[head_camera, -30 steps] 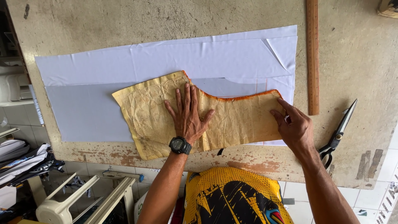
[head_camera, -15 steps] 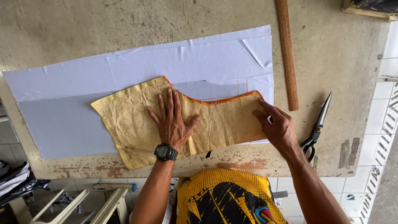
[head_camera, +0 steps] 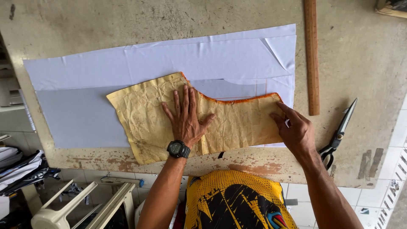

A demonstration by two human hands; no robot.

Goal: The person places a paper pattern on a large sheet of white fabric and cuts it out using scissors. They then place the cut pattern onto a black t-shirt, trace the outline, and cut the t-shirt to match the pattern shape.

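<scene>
A crumpled yellow-brown paper pattern piece (head_camera: pixel 146 114) with an orange top edge lies on folded white fabric (head_camera: pixel 169 63) spread over a worn table. My left hand (head_camera: pixel 185 118), with a black watch on the wrist, presses flat on the pattern's middle, fingers spread. Fingertips of my right hand (head_camera: pixel 295 129) rest on the pattern's right end near the fabric's edge. Whether that hand pinches anything small is hidden.
A long wooden ruler (head_camera: pixel 311 55) lies upright to the right of the fabric. Black scissors (head_camera: pixel 339 133) lie near the table's right front edge. The table top (head_camera: pixel 106 25) is stained and chipped. A plastic stool (head_camera: pixel 55 216) and clutter stand below on the left.
The view has shifted a little. My right hand has slid slightly inward along the pattern's right end. The left hand stays pressed on the pattern.
</scene>
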